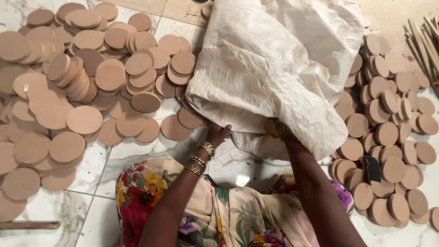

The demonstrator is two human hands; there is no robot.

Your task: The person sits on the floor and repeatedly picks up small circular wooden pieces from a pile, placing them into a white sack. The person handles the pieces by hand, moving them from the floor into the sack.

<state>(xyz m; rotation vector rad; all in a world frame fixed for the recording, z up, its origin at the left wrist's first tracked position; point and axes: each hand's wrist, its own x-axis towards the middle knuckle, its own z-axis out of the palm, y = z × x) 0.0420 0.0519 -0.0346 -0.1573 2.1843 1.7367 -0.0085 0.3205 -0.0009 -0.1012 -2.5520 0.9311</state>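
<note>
White woven sack, crumpled and bulky, lies on the pale marbled floor tiles straight ahead of the person, its near edge folded over and resting on a few of the discs beneath it. The left hand presses against that near edge, its fingers tucked under the fold, so how far they are spread cannot be told; three gold bangles ring that wrist. The right hand is almost wholly hidden under the sack's lower lip, only the wrist with one beaded band showing, and the state of its fingers cannot be told. Round brown fibreboard discs lie on both sides of the sack: a wide, loose heap on the left, many overlapping and some stacked on edge in leaning rows, and a smaller heap on the right, also partly standing on edge. They are far too many and too overlapped to count. One dark green flat piece sits among the right-hand discs. A bundle of thin wooden sticks lies at the upper right, and one wooden strip at the lower left. Floral cloth covers the person's lap below the arms.
</note>
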